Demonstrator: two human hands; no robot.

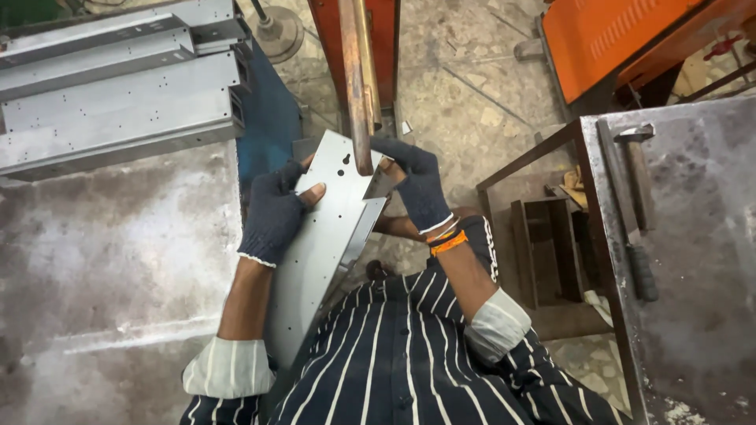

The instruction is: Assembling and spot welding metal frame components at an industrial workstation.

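A long grey sheet-metal channel [323, 236] with small punched holes is held tilted in front of me, its far end under a copper-coloured machine rod [359, 86]. My left hand [276, 208], in a dark fingerless knit glove, grips the channel's left edge. My right hand [419, 185], gloved the same way with orange bands at the wrist, holds the channel's right side close to the rod's tip. The rod's lower end meets the channel's top face.
A stack of similar grey channels [118, 86] lies at the upper left on a worn metal table [102, 260]. A second metal table [701, 260] at the right carries a hammer [636, 205]. An orange machine housing [606, 31] stands behind; stone floor [472, 94] lies below.
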